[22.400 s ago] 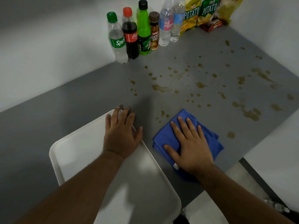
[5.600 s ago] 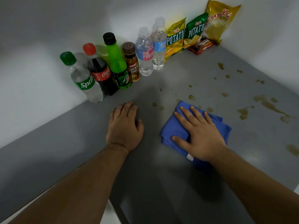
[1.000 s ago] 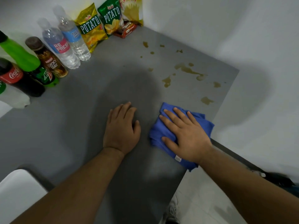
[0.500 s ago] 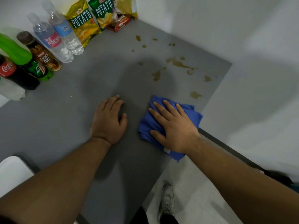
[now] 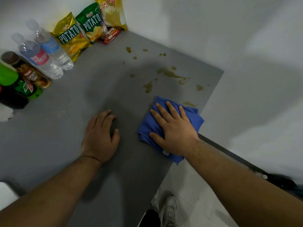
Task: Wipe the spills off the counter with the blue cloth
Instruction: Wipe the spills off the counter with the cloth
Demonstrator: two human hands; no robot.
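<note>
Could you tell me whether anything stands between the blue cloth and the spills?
Nothing visible does: only bare counter lies between the blue cloth, under the right hand, and the spills; bottles and snack bags stand aside.

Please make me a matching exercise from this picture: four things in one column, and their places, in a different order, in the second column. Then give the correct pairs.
Column A
1. blue cloth
2. left hand
3. brown spills
4. chip bags

Column B
a. flat on the bare counter, holding nothing
b. standing in the far corner
c. under the right hand, at the counter's edge
d. on the counter beyond the cloth

Pairs: 1-c, 2-a, 3-d, 4-b
</note>
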